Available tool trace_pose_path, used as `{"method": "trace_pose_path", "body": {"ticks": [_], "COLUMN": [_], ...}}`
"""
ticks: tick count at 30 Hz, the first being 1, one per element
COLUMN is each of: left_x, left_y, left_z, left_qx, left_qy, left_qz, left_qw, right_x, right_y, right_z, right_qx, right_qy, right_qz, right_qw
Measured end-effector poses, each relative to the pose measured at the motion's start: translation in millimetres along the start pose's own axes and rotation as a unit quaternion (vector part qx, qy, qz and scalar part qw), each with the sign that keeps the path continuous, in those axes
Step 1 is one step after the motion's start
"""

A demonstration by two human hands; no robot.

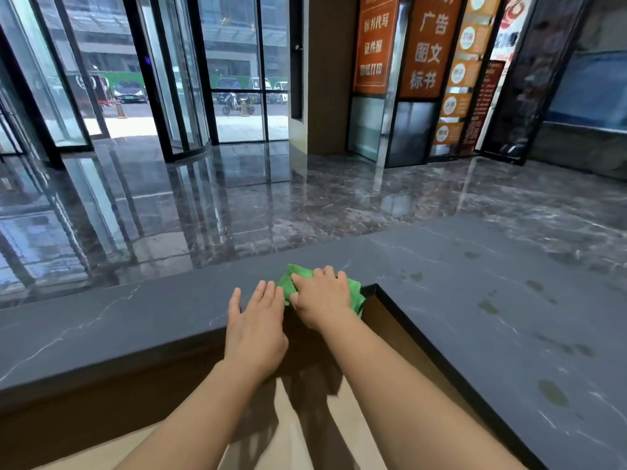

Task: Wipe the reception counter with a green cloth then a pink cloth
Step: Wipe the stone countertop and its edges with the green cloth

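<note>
A dark grey marble reception counter [475,300] runs across the view and turns toward me on the right, forming an inner corner. A bunched green cloth [288,281] lies on the counter at that corner. My right hand [322,295] presses down on the cloth, fingers curled over it. Just to its left, my left hand [256,320] lies flat on the counter edge with fingers spread, holding nothing. No pink cloth is in view.
Several darker smudges [488,307] mark the right counter section. Below the counter's inner edge lies a brown lower desk [393,320]. Beyond the counter spreads a glossy lobby floor [237,198], with glass revolving doors and orange signboards [373,45] at the back.
</note>
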State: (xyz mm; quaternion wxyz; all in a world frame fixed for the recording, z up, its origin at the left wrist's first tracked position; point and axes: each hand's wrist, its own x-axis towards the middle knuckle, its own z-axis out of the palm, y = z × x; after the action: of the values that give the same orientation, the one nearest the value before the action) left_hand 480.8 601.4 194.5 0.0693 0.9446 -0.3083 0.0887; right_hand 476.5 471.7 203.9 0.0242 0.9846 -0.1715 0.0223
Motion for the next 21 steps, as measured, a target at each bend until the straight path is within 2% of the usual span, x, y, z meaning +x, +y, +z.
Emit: {"method": "trace_pose_path", "body": {"ticks": [4, 9, 15, 21], "left_x": [14.2, 27.5, 41.5, 60.2], "left_y": [21.4, 39.6, 49.3, 67.2], "left_z": [0.2, 2.2, 1.1, 0.7], "left_qx": [-0.024, -0.043, -0.054, -0.077], "left_qy": [-0.009, -0.022, -0.038, -0.043], "left_qz": [0.019, 0.034, 0.049, 0.049], "left_qw": [1.000, 0.998, 0.997, 0.995], "right_x": [15.9, 28.8, 41.6, 51.4], "right_y": [26.2, 45.2, 51.2, 68.7], "right_z": [-11.1, -16.7, -16.8, -4.6], "right_qx": [-0.029, -0.096, -0.149, -0.061], "right_qy": [-0.053, -0.079, -0.119, -0.080], "right_qz": [0.085, 0.134, 0.121, 0.117], "right_qw": [0.995, 0.983, 0.974, 0.988]}}
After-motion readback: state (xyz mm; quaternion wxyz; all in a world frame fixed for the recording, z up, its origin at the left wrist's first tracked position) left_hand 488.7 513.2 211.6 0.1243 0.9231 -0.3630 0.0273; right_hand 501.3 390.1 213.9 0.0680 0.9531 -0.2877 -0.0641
